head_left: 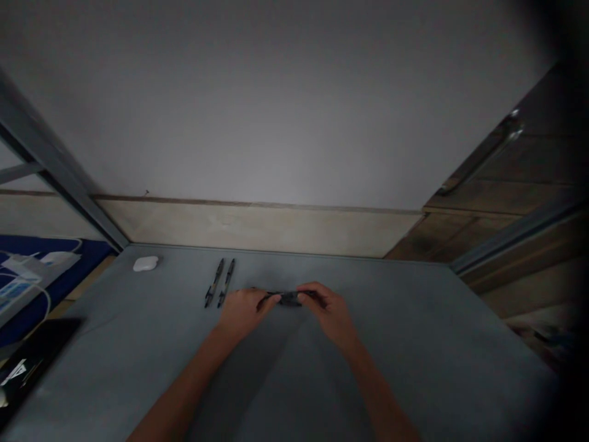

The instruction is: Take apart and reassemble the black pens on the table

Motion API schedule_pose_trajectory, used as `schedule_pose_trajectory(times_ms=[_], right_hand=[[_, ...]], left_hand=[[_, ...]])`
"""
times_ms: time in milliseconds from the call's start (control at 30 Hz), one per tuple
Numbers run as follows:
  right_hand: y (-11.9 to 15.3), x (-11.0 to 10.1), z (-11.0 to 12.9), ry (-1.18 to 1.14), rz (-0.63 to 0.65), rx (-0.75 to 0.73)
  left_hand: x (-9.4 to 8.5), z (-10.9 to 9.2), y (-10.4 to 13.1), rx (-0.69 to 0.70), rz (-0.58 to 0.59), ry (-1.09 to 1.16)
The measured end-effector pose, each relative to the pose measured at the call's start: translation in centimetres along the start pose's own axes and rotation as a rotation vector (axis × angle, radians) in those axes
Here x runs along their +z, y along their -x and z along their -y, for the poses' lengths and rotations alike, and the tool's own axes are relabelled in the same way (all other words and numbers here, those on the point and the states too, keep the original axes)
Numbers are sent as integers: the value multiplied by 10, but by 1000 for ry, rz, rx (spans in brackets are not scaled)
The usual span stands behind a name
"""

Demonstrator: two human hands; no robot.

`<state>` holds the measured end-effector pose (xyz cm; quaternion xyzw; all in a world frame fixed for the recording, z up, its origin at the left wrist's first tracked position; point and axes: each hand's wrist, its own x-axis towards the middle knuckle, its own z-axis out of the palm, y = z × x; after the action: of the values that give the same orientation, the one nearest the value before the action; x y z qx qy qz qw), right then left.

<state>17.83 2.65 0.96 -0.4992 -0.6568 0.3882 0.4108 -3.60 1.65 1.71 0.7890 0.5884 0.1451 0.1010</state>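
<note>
Object (289, 299), dark, too dim for me to identify: well right of the white case (146, 264), nearer the person. Left hand (242, 308) pinches one end, thumb against fingers; right hand (332, 311) pinches the other, fingers likewise closed on it. Two pens (213, 286) lie parallel on the grey desk (423, 344), between white case and object.

Cannot identify dark item (289, 299) pinched between left hand (243, 309) and right hand (330, 310); find both ends hidden within the grips. Lose left forearm (188, 380) and right forearm (380, 393) at bottom edge. Note power strip (13, 301) and glossy black panel (50, 344) cut by left edge. Cannot read markings on two pens (214, 283): too small. Cannot name clutter (545, 334) at far right: blurred, half lost in dark.
</note>
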Motion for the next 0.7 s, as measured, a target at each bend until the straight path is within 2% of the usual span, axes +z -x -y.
schedule_pose_trajectory(times_ms=[133, 233, 400, 567, 700], right_hand=[[-4, -3, -10, 85, -136, 3], [-7, -3, -25, 269, -238, 19], [-9, 1, -46, 431, -171, -34], [-7, 5, -29, 413, -214, -104], [1, 11, -8, 151, -95, -71]], left_hand=[[-2, 3, -1, -57, -52, 9], [-2, 4, -1, -81, -65, -8], [-2, 2, 0, -49, -33, -31], [-4, -3, 3, 45, -4, 4], [-2, -8, 4, 141, 22, 19]])
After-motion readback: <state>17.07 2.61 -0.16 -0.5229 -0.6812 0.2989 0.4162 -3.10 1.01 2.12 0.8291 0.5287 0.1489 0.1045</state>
